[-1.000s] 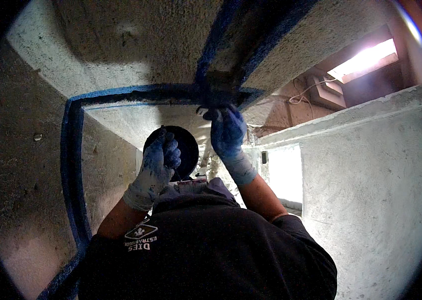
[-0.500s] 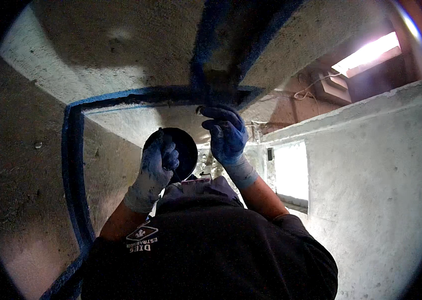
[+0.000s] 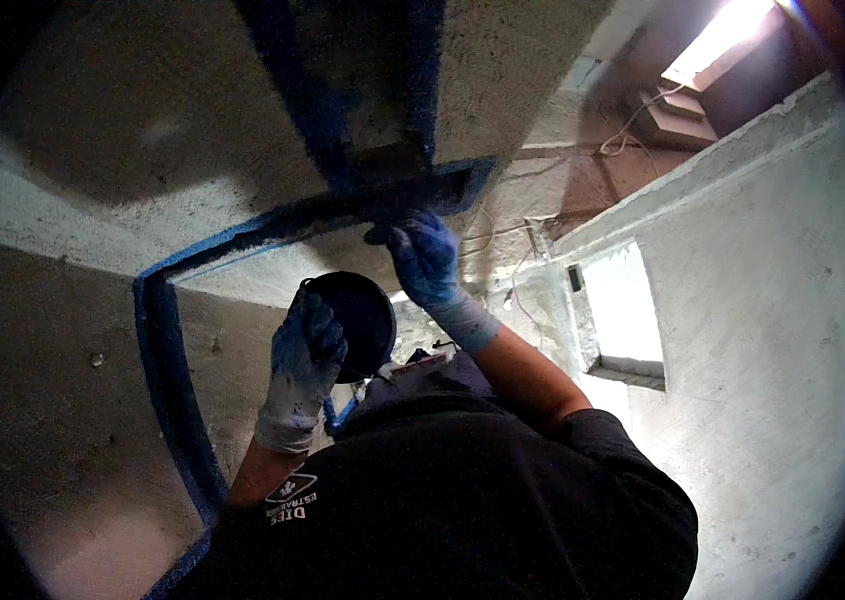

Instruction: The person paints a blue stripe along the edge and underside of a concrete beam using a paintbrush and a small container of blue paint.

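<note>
My left hand (image 3: 306, 345), in a paint-stained light glove, is closed on the rim of a round black bucket (image 3: 363, 322), which is tilted so that its dark inside shows. My right hand (image 3: 427, 255), its glove heavily stained blue, is raised beside and above the bucket. Its fingers are bent together at the lower edge of a dark blue painted band (image 3: 288, 222) on the rough concrete. The fingertips are dark and blurred against the band, and anything small between them cannot be made out.
The painted band turns down the left concrete wall (image 3: 53, 400) and also runs up across the surface overhead. At right stands a pale wall (image 3: 743, 330) with a bright window opening (image 3: 625, 305). A loose cable (image 3: 633, 125) hangs below the bright opening (image 3: 723, 40) at upper right.
My view has tilted and shifted. My right hand has closed its more spread fingers and come against the band's edge. My left hand still holds the bucket, whose inside now shows more.
</note>
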Demonstrator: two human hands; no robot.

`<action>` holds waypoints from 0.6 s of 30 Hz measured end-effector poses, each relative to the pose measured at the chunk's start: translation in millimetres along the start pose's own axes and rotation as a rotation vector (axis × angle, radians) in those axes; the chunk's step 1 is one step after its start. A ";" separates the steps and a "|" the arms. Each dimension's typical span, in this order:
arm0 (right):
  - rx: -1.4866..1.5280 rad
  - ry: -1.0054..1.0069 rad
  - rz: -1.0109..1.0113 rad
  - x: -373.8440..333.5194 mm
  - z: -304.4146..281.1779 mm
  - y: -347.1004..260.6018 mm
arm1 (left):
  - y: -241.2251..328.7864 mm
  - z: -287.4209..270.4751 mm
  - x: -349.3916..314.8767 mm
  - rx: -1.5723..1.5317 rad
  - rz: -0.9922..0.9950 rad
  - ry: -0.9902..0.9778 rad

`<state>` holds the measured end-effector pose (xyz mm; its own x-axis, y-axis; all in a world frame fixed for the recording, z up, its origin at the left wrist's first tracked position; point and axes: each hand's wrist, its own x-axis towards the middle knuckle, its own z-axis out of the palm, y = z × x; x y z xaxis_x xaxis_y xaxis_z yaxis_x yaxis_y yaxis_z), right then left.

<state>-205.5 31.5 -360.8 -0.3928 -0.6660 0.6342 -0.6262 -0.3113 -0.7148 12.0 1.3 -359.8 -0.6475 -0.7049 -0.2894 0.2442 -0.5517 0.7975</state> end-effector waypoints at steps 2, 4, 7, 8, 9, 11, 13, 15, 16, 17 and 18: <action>0.109 -0.015 0.095 -6.6 1.9 8.5 | 6.5 15.3 -5.4 0.463 0.162 0.101; 0.192 0.038 0.156 -14.6 -2.4 17.3 | 5.9 23.8 -10.2 0.699 0.269 0.123; 0.154 0.260 -0.002 -5.2 4.0 33.0 | -3.8 10.3 -10.4 0.472 0.184 0.128; 0.192 0.146 0.039 -1.1 0.3 28.5 | -4.1 12.5 -9.7 0.385 0.135 0.154; 0.190 0.121 0.104 -4.0 2.7 32.8 | -5.5 18.9 -7.4 0.377 0.093 0.219; 0.185 0.084 0.227 -12.5 10.5 51.6 | -2.9 19.1 -3.2 0.224 0.018 0.193; 0.221 0.107 0.227 -13.4 2.7 62.0 | -4.0 2.5 -1.4 -0.068 -0.029 0.020; 0.377 0.229 0.286 -2.1 -6.9 35.5 | -8.5 -0.7 0.2 -0.344 -0.052 -0.164; 0.389 0.249 0.261 0.5 -5.9 39.9 | -8.5 1.0 2.5 -0.396 -0.050 -0.221; 0.324 0.180 0.265 -2.3 -1.4 49.9 | -9.0 2.0 5.2 -0.449 -0.053 -0.278; 0.260 0.112 0.268 -9.9 6.0 64.7 | -11.1 -1.0 6.7 -0.429 -0.049 -0.283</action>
<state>-238.1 13.9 -415.1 -0.5995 -0.6731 0.4331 -0.3058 -0.3074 -0.9011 5.7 2.3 -371.1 -0.8211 -0.5582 -0.1194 0.4443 -0.7562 0.4804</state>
